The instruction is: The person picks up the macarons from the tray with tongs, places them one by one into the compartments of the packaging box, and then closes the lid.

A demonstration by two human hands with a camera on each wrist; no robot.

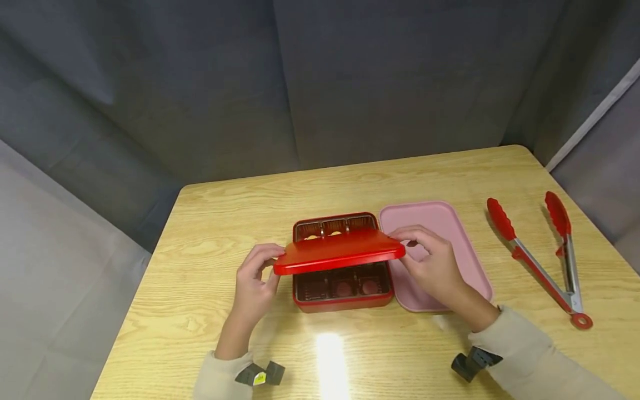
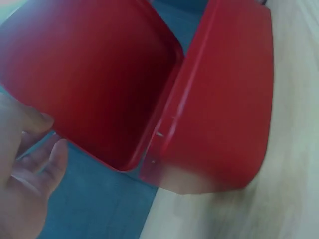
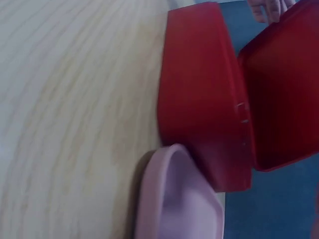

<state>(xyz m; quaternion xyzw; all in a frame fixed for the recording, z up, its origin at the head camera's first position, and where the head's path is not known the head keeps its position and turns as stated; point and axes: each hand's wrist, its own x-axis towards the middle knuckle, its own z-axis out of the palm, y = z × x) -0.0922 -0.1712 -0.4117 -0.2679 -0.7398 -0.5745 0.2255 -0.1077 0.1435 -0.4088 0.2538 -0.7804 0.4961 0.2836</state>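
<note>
A red lid (image 1: 340,248) is tilted over a red lidded box (image 1: 345,304), with its near edge raised. My left hand (image 1: 252,291) grips the lid's left edge between thumb and fingers. On the opposite side, my right hand (image 1: 434,269) pinches the right edge. Dark compartments show in the box, with round pinkish pieces in the near row and yellowish pieces in the far one; the lid hides the middle. The lid's hollow underside (image 2: 99,74) faces the left wrist view, beside the box wall (image 2: 219,99). Only a sliver of my right hand enters the right wrist view.
A pink tray (image 1: 465,247) lies against the box's right side, partly under my right hand. Farther right, red-tipped tongs (image 1: 545,275) lie spread on the wooden table (image 1: 210,222). A dark curtain (image 1: 390,83) hangs behind the table's far edge.
</note>
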